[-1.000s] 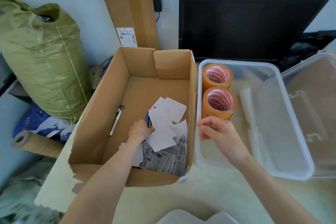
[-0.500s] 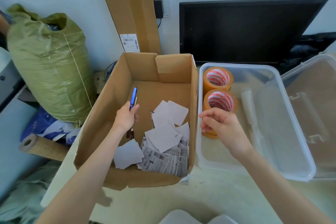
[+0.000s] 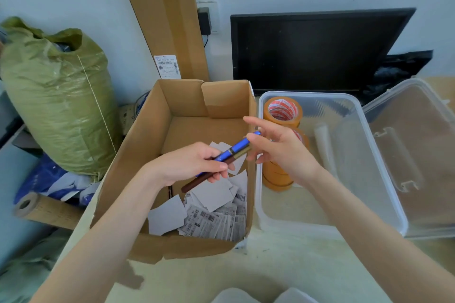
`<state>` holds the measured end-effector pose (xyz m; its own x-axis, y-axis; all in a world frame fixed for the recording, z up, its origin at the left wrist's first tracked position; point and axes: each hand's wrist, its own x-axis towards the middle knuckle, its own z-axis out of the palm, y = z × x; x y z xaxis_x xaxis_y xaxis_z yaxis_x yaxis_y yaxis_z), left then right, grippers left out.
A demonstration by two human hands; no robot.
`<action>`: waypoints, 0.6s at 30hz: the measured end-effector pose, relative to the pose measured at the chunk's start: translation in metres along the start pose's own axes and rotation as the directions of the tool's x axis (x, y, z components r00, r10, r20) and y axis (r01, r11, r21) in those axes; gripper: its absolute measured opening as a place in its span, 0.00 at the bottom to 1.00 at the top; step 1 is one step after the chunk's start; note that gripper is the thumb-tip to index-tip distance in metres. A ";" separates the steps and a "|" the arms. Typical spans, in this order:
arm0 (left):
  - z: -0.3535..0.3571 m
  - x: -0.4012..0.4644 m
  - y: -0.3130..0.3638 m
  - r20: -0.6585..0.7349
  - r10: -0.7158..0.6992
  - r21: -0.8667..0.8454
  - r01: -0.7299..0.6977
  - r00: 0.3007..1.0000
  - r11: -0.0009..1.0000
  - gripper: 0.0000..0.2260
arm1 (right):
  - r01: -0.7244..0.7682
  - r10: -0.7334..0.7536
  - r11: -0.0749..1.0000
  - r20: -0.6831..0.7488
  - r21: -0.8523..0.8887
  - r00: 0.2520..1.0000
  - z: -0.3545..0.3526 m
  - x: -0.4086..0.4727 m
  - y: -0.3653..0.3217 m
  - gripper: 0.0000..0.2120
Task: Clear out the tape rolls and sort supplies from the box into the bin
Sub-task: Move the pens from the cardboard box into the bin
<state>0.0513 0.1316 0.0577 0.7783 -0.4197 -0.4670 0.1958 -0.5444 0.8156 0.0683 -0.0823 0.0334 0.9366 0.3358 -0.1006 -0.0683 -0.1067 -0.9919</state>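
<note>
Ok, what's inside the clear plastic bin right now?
In the clear bin: orange tape rolls at its near-left end and a whitish roll beside them. The right hand covers part of the nearer tape stack, so its count is unclear.

Two pens (image 3: pixel 234 152), two tape stacks (image 3: pixel 283 110), one box (image 3: pixel 138 155), one bin (image 3: pixel 357 179), two hands (image 3: pixel 194 165).

Green sack (image 3: pixel 56 103) left; black monitor (image 3: pixel 315 51) behind.

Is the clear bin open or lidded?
Open. The bin has no lid on; its lid lies beside it, and tape rolls show inside.
</note>
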 end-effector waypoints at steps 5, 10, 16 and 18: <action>0.011 0.011 0.008 -0.029 0.028 -0.010 -0.029 0.999 1.000 0.07 | 0.007 -0.007 1.000 -0.024 0.019 1.000 -0.009 -0.003 0.005 0.04; 0.011 0.011 0.001 -0.114 0.005 -0.043 -0.010 0.993 0.999 0.06 | 0.010 0.003 0.997 -0.171 0.076 0.985 -0.026 -0.012 0.013 0.05; 0.033 0.023 -0.005 -0.309 -0.013 -0.238 -0.065 0.951 0.969 0.15 | -0.121 0.131 0.987 0.092 -0.103 0.987 -0.024 -0.017 0.017 0.05; 0.043 0.029 -0.008 -0.330 -0.007 -0.234 -0.074 0.944 0.969 0.15 | -0.150 0.183 0.973 0.191 -0.175 0.964 -0.016 -0.017 0.016 0.06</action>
<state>0.0466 0.0933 0.0229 0.9300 -0.1530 -0.3342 0.2715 -0.3270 0.9052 0.0568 -0.1046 0.0206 0.8253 0.4826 -0.2933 -0.1468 -0.3182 -0.9366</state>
